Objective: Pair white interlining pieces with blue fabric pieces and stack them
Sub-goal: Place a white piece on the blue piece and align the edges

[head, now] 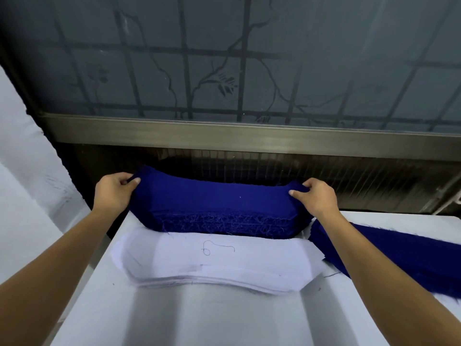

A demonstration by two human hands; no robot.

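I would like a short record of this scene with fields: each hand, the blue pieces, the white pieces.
left hand: grips the left end of the blue fabric stack, thumb on top
right hand: grips the right end of the same stack
blue fabric stack: at the far side of the table, frayed edges toward the person
white interlining stack: flat, directly in front of it, pen mark on top
loose blue pieces: on the table, right side

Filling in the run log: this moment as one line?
left hand grips blue fabric stack left end | right hand grips its right end | white interlining stack nearer, untouched | loose blue pieces at right
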